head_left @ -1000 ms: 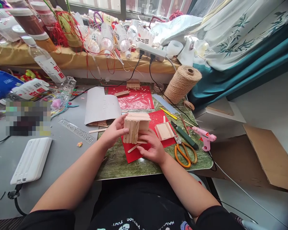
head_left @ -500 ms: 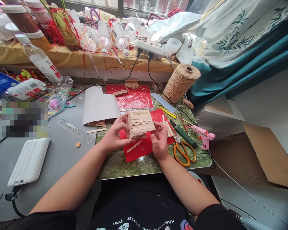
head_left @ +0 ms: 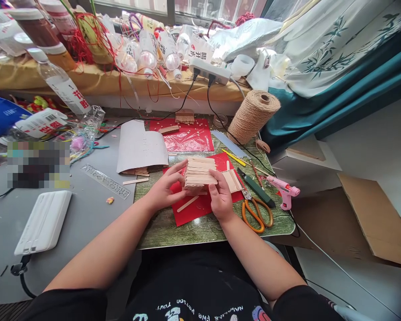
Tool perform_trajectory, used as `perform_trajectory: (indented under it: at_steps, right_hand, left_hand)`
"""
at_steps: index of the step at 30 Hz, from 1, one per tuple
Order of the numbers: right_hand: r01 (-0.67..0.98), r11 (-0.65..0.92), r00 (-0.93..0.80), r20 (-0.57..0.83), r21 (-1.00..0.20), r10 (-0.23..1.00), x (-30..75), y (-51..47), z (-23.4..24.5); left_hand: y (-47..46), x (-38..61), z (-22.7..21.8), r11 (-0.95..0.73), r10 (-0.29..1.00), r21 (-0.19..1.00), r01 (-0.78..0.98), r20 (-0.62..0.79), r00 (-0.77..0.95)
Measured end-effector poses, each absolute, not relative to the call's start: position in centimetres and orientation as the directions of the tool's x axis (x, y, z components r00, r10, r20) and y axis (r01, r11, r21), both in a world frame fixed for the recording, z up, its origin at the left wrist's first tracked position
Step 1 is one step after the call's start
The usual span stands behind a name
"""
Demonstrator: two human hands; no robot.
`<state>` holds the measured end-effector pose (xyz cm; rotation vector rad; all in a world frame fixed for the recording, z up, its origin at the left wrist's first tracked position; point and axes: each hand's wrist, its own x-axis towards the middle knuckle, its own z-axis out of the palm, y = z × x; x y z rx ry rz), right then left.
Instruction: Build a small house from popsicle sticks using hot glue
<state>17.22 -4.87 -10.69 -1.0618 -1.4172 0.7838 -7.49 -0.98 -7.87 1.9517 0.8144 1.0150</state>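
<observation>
**Holding a stick box (head_left: 200, 171) by its two ends**

The left hand (head_left: 163, 191) has its fingers bent around the left end, forefinger high along the edge and thumb low near the front corner, pinching that end between them. The right hand (head_left: 221, 201) has its fingers curled against the right end, the forefinger reaching onto the top, the thumb bent up near the front. The fingertips behind the box are hidden.

The box sits just beyond both palms, directly between them, so neither hand is nearer: each touches one end. Seen from above, it looks nearly as deep as it is wide, and no long axis stands out; the sticks of its top face run side to side, from one hand toward the other. It appears to be held above the red sheet (head_left: 187, 217), though how far above cannot be told.

On that sheet, in front of the box, a loose stick (head_left: 187, 203) slants away to the right. A stick panel (head_left: 234, 181) lies just right of the box, partly behind the right hand.

Farther right on the green tabletop (head_left: 160, 234) are the scissors (head_left: 250, 201), the cutter (head_left: 259, 191) and, near the edge, a pink glue gun (head_left: 285, 189). A twine roll (head_left: 254, 116) stands tilted at the far right. To the left, a pale paper (head_left: 142, 147) covers more sticks, with a clear ruler (head_left: 106, 180) and a white power bank (head_left: 44, 223) beyond it.
</observation>
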Motion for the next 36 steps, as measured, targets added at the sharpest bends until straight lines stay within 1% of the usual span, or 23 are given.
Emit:
perform_trajectory:
  at_steps: [2,8,14,20,30,34,36]
  right_hand:
    - [0.195,0.382,0.047,0.397,-0.904,0.916,17.19,-4.91,-10.57]
    - [0.178,0.392,0.009,0.4,-0.903,0.916,17.0,-5.0,-10.11]
    - [0.203,0.404,0.004,0.413,-0.892,0.911,17.02,-4.85,-10.06]
    - [0.224,0.422,-0.014,0.43,-0.878,0.903,17.07,-4.77,-10.08]
    - [0.234,0.407,-0.019,0.414,-0.883,0.91,17.32,-4.75,-10.25]
    - [0.223,0.405,-0.019,0.411,-0.887,0.911,17.38,-4.73,-10.27]
    - [0.185,0.408,-0.003,0.415,-0.894,0.91,17.26,-4.7,-10.15]
  left_hand:
    - [-1.07,-7.46,-7.85,-0.498,0.799,0.847,0.187,0.364,0.479]
    - [-1.31,-7.48,-7.41,-0.537,0.772,0.82,0.198,0.383,0.508]
    - [-1.26,-7.55,-7.62,-0.577,0.748,0.783,0.233,0.392,0.536]
    - [-1.2,-7.66,-7.92,-0.587,0.743,0.769,0.252,0.388,0.546]
    - [-1.05,-7.51,-7.99,-0.611,0.732,0.747,0.261,0.408,0.546]
    - [-0.98,-7.4,-7.97,-0.617,0.727,0.745,0.253,0.416,0.546]
    - [-1.0,-7.3,-7.83,-0.607,0.742,0.755,0.248,0.427,0.517]
